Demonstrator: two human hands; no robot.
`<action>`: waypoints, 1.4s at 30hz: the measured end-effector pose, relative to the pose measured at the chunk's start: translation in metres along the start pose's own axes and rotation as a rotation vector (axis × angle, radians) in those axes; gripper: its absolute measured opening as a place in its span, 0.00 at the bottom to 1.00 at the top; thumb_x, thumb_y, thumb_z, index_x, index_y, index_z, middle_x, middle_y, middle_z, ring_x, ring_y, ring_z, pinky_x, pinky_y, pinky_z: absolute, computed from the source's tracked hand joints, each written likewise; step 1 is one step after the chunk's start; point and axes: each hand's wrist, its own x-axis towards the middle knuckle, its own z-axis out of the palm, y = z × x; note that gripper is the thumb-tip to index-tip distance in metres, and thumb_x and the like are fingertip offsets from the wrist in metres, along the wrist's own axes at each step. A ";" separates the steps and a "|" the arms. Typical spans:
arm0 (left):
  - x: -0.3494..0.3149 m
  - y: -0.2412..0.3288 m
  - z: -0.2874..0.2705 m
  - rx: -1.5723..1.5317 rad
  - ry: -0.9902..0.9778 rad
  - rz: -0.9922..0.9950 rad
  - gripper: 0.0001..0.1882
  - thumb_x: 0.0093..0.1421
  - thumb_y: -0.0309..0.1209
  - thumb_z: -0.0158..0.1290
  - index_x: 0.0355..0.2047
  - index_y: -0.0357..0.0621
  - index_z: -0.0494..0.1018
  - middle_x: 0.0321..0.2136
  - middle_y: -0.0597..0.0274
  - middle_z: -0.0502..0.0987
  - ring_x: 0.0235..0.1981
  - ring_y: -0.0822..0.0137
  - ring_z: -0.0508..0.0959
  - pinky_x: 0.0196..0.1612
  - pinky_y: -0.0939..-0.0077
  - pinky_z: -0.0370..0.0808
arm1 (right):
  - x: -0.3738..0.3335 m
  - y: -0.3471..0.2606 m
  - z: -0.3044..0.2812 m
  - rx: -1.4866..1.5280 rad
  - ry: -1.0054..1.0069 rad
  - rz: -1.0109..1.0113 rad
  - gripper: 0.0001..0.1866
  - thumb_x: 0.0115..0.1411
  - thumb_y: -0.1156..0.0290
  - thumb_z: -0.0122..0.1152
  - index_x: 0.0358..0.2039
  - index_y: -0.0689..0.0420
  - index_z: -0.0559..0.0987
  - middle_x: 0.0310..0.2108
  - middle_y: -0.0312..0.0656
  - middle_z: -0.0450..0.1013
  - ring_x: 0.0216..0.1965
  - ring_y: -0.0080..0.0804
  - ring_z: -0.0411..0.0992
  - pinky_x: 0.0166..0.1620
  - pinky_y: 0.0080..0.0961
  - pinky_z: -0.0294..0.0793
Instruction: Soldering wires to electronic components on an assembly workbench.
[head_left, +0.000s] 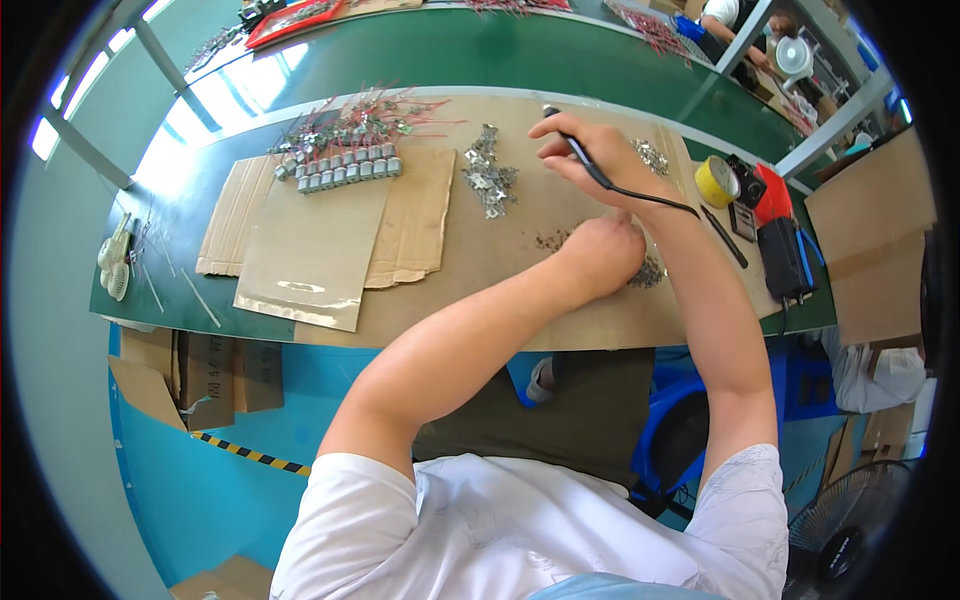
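From where I watch, the far left of the bench carries a row of small silver motors (345, 172) with red leads, lined up on flattened cardboard sheets (310, 240); next to the right comes a loose pile of metal clips (488, 178). Further right, my left hand (603, 255) is closed into a loose fist, knuckles up, pressed down on the brown board (500, 290) over a scatter of tiny dark parts (648, 272); whatever it pinches is hidden under the fingers, so I cannot tell what it grips. I judge those parts to be light, stiff and easy to flick away, best pinned by fingertip rather than lifted. Just above it, my right hand (590, 150) is curled around a black soldering iron (585, 155), held like a pen by its slim handle, tip pointing down toward the left fist. The iron looks light and rigid, and its trailing black cord (660, 200) could tug. Rightmost stand a yellow tape roll (716, 181) and a red-and-black tool (772, 196).
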 end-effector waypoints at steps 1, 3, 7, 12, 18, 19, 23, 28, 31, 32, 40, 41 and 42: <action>0.000 0.000 0.001 0.009 0.009 -0.007 0.10 0.53 0.27 0.55 0.36 0.38 0.80 0.35 0.46 0.82 0.37 0.52 0.84 0.38 0.61 0.82 | 0.012 0.006 0.008 0.008 -0.035 -0.020 0.19 0.60 0.79 0.64 0.53 0.54 0.78 0.36 0.43 0.83 0.40 0.30 0.81 0.46 0.28 0.80; -0.001 -0.001 0.005 -0.055 0.059 -0.009 0.11 0.54 0.27 0.56 0.36 0.39 0.80 0.36 0.48 0.83 0.38 0.53 0.84 0.40 0.61 0.82 | 0.030 0.014 0.022 -0.011 -0.106 -0.048 0.21 0.59 0.78 0.66 0.54 0.53 0.78 0.36 0.44 0.83 0.40 0.32 0.81 0.47 0.30 0.80; 0.001 0.000 -0.001 -0.061 -0.013 0.028 0.10 0.55 0.28 0.56 0.36 0.40 0.81 0.39 0.48 0.83 0.40 0.54 0.84 0.42 0.61 0.82 | 0.040 0.022 0.032 -0.014 -0.177 -0.079 0.22 0.56 0.80 0.67 0.52 0.54 0.78 0.36 0.44 0.83 0.39 0.33 0.82 0.46 0.30 0.80; -0.001 0.000 0.006 -0.068 0.115 0.017 0.08 0.54 0.27 0.56 0.33 0.40 0.82 0.36 0.50 0.83 0.39 0.55 0.84 0.42 0.61 0.82 | 0.043 0.023 0.032 -0.020 -0.218 -0.084 0.20 0.58 0.82 0.66 0.51 0.55 0.78 0.34 0.42 0.83 0.37 0.30 0.81 0.45 0.28 0.79; 0.004 0.003 -0.001 -0.131 -0.032 -0.040 0.07 0.54 0.27 0.57 0.32 0.41 0.82 0.35 0.49 0.83 0.38 0.54 0.84 0.41 0.60 0.82 | 0.039 0.028 0.030 -0.002 -0.194 -0.091 0.19 0.58 0.83 0.65 0.50 0.55 0.78 0.35 0.42 0.83 0.38 0.31 0.81 0.46 0.28 0.80; 0.004 0.002 -0.001 -0.128 -0.019 -0.035 0.06 0.53 0.27 0.57 0.31 0.41 0.81 0.35 0.50 0.83 0.38 0.54 0.84 0.41 0.60 0.82 | 0.039 0.027 0.029 -0.023 -0.201 -0.113 0.20 0.58 0.83 0.65 0.50 0.54 0.78 0.35 0.42 0.83 0.38 0.32 0.81 0.46 0.29 0.80; -0.002 -0.002 -0.001 -0.113 0.016 -0.009 0.05 0.52 0.26 0.58 0.30 0.42 0.81 0.35 0.50 0.83 0.38 0.53 0.84 0.40 0.60 0.82 | 0.042 0.027 0.035 -0.064 -0.188 -0.206 0.20 0.57 0.82 0.66 0.50 0.54 0.78 0.33 0.42 0.82 0.34 0.34 0.80 0.43 0.31 0.79; 0.003 0.002 -0.007 -0.161 -0.095 -0.049 0.07 0.52 0.25 0.58 0.32 0.39 0.80 0.35 0.47 0.83 0.37 0.51 0.84 0.39 0.59 0.82 | 0.024 0.031 0.021 -0.143 -0.103 -0.143 0.19 0.56 0.80 0.67 0.49 0.54 0.79 0.31 0.41 0.82 0.33 0.32 0.80 0.40 0.30 0.79; 0.000 0.000 -0.009 -0.160 0.001 -0.073 0.09 0.52 0.24 0.57 0.35 0.34 0.78 0.35 0.43 0.81 0.35 0.48 0.84 0.38 0.57 0.82 | 0.002 0.031 0.008 -0.096 0.065 -0.015 0.18 0.56 0.79 0.68 0.48 0.53 0.82 0.30 0.40 0.82 0.33 0.29 0.80 0.40 0.27 0.79; -0.001 -0.001 -0.010 -0.160 0.002 -0.074 0.10 0.53 0.24 0.57 0.35 0.33 0.78 0.36 0.41 0.81 0.35 0.46 0.84 0.38 0.56 0.82 | -0.007 0.030 0.004 -0.078 0.107 0.051 0.18 0.56 0.79 0.69 0.48 0.53 0.82 0.30 0.40 0.82 0.33 0.28 0.80 0.40 0.26 0.79; -0.003 0.001 -0.017 -0.169 0.001 -0.087 0.08 0.58 0.26 0.56 0.34 0.32 0.78 0.38 0.41 0.77 0.40 0.44 0.82 0.45 0.54 0.80 | -0.104 0.026 -0.020 -0.083 0.649 0.057 0.17 0.58 0.83 0.68 0.48 0.56 0.82 0.31 0.39 0.82 0.31 0.22 0.79 0.36 0.19 0.78; -0.003 0.001 -0.017 -0.155 -0.025 -0.117 0.08 0.60 0.28 0.57 0.34 0.33 0.79 0.38 0.41 0.77 0.40 0.44 0.82 0.45 0.54 0.80 | -0.116 0.031 -0.016 -0.054 0.724 0.040 0.17 0.56 0.85 0.68 0.46 0.57 0.82 0.30 0.42 0.82 0.32 0.26 0.81 0.36 0.21 0.81; -0.002 0.002 -0.016 -0.147 -0.022 -0.115 0.11 0.62 0.33 0.59 0.34 0.35 0.80 0.38 0.43 0.77 0.40 0.44 0.82 0.45 0.54 0.80 | -0.130 0.039 -0.012 -0.057 0.767 0.072 0.17 0.56 0.86 0.67 0.46 0.58 0.82 0.31 0.43 0.82 0.31 0.26 0.81 0.34 0.20 0.80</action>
